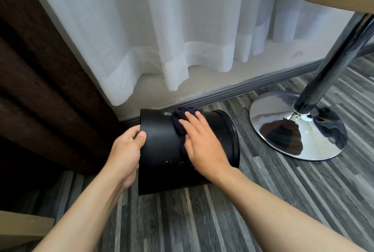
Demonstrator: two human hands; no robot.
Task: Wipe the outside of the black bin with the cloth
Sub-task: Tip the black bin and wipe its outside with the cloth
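Left hand [127, 146]: curled around the bin's edge at 9 o'clock, thumb on the wall, gripping it.
Right hand [200, 142]: flat, fingers spread, pressing the cloth onto the bin's side.
Black bin [162, 150]: on its side on the striped floor [263, 201], mid-frame.
Cloth [180, 122]: dark, bunched under the fingers.
Chrome base [297, 126]: at 3 o'clock, apart from the bin.

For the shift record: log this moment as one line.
step: wiping | black bin: on its side | left hand: grips rim | right hand: presses cloth on wall
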